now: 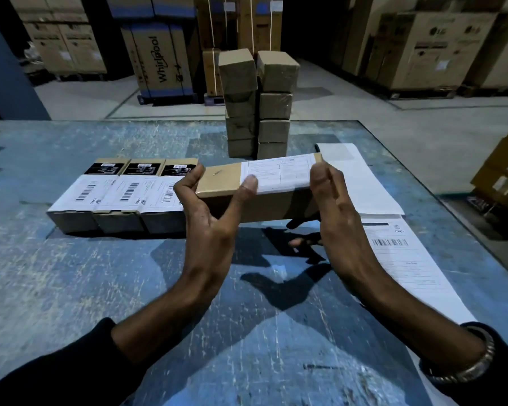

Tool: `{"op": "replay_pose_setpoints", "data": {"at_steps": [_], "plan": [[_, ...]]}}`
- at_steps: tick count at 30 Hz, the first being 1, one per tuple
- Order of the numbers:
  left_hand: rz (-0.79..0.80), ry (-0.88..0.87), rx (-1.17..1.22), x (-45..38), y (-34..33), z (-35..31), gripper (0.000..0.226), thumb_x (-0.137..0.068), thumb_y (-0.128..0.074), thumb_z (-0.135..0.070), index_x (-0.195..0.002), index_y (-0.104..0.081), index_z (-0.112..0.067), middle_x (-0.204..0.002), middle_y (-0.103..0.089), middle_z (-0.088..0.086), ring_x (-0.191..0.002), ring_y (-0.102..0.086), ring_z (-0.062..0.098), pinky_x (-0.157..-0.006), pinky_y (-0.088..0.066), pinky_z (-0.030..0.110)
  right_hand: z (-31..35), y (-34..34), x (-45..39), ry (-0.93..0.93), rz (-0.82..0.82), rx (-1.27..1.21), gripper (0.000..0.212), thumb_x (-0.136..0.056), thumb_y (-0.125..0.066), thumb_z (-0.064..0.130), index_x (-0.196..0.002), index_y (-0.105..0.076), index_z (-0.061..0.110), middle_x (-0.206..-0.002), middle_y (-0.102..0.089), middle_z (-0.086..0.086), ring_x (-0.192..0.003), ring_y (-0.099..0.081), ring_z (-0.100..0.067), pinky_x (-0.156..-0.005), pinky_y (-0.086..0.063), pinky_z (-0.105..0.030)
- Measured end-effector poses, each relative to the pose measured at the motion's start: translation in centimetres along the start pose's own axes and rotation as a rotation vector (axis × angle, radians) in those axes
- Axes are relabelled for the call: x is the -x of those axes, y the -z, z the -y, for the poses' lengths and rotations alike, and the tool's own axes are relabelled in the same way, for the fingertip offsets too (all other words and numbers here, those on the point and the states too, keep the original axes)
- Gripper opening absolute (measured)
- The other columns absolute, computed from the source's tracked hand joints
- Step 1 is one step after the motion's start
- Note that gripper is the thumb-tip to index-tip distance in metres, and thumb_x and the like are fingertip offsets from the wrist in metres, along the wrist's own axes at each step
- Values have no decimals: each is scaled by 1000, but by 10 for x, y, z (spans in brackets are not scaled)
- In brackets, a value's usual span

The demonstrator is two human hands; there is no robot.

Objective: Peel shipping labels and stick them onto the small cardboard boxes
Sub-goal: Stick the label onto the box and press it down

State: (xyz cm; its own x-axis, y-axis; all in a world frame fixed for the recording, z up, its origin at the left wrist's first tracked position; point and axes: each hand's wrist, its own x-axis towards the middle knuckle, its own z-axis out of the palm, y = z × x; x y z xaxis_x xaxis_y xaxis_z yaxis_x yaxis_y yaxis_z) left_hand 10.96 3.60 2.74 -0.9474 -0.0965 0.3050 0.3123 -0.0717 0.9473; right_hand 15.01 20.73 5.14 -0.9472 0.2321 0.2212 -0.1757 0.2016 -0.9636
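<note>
I hold a small brown cardboard box [220,180] lengthwise above the blue table [71,273]. A white shipping label [279,174] covers the right part of its top face. My left hand [208,212] grips the box's left end, its thumb pressing on the label's left edge. My right hand [332,200] grips the right end, thumb on the label's right edge. Three labelled boxes [118,194] lie side by side to the left. Two stacks of plain boxes [258,104] stand behind.
White label sheets [402,253] lie on the table at the right, one blank-side up [361,177] farther back. Large appliance cartons [156,57] stand on the floor beyond the table. The table's right edge runs diagonally past the sheets.
</note>
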Motion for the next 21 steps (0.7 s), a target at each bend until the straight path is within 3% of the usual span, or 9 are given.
{"op": "replay_pose_setpoints", "data": {"at_steps": [3, 5, 9, 12, 14, 16, 18, 19, 21], "plan": [[2, -59, -121, 2, -1, 0, 95, -70, -91, -66, -141, -32, -41, -149, -50, 0, -138, -53, 15, -118, -46, 45, -4, 1, 0, 24, -2, -5, 69, -86, -65, 66, -144, -42, 38, -112, -74, 20, -96, -74, 1, -63, -63, -25], [-9, -74, -154, 2, -2, 3, 94, -72, -90, -64, -141, -32, -39, -149, -48, -1, -140, -50, 14, -119, -45, 45, -5, 0, -1, 36, -11, 19, 68, -85, -67, 65, -143, -43, 37, -109, -74, 22, -95, -73, 4, -59, -62, -26], [-16, -90, -153, 0, -3, 4, 83, -82, -86, -59, -141, -33, -37, -149, -48, 0, -139, -50, 12, -118, -46, 45, -6, 1, -5, 62, -15, 68, 60, -93, -55, 65, -143, -45, 35, -106, -73, 14, -76, -77, -12, -55, -64, -35], [-7, -116, -119, -1, -2, 2, 76, -87, -83, -51, -143, -35, -31, -144, -49, -6, -134, -52, 6, -117, -47, 44, -8, 4, -5, 71, -27, 32, 53, -97, -39, 62, -139, -51, 33, -109, -70, 18, -82, -73, 7, -59, -61, -20], [7, -120, -100, -2, 0, 2, 75, -88, -81, -49, -144, -35, -32, -146, -49, -5, -136, -52, 8, -118, -47, 44, -7, 4, -4, 2, -43, -26, 43, -96, -28, 66, -120, -58, 47, -98, -72, 26, -79, -68, 19, -64, -56, -11], [13, -126, -102, -2, 1, 2, 74, -88, -80, -49, -145, -35, -32, -149, -47, -4, -139, -50, 10, -120, -44, 44, -4, 4, -4, -68, -53, -57, 41, -92, -24, 77, -106, -58, 59, -94, -72, 34, -87, -66, 20, -85, -56, -16], [17, -123, -120, -2, 1, 1, 74, -88, -79, -48, -145, -34, -33, -151, -44, -8, -142, -46, 9, -123, -40, 43, -4, 4, -5, -108, -38, -68, 45, -89, -28, 83, -116, -56, 62, -113, -71, 23, -96, -71, 7, -90, -62, -33], [26, -126, -125, -3, 1, 0, 75, -88, -79, -47, -145, -34, -34, -151, -43, -10, -143, -44, 9, -123, -39, 43, -1, 4, -5, -115, -13, -75, 48, -88, -35, 82, -127, -54, 61, -120, -69, 17, -95, -74, 3, -80, -64, -33], [63, -154, -117, -2, 1, -2, 77, -89, -82, -38, -147, -32, -31, -153, -43, -11, -144, -45, 10, -123, -41, 44, -1, 5, -6, -135, 33, -101, 67, -86, -52, 77, -149, -42, 55, -129, -66, 14, -97, -71, 7, -68, -59, -16]]}}
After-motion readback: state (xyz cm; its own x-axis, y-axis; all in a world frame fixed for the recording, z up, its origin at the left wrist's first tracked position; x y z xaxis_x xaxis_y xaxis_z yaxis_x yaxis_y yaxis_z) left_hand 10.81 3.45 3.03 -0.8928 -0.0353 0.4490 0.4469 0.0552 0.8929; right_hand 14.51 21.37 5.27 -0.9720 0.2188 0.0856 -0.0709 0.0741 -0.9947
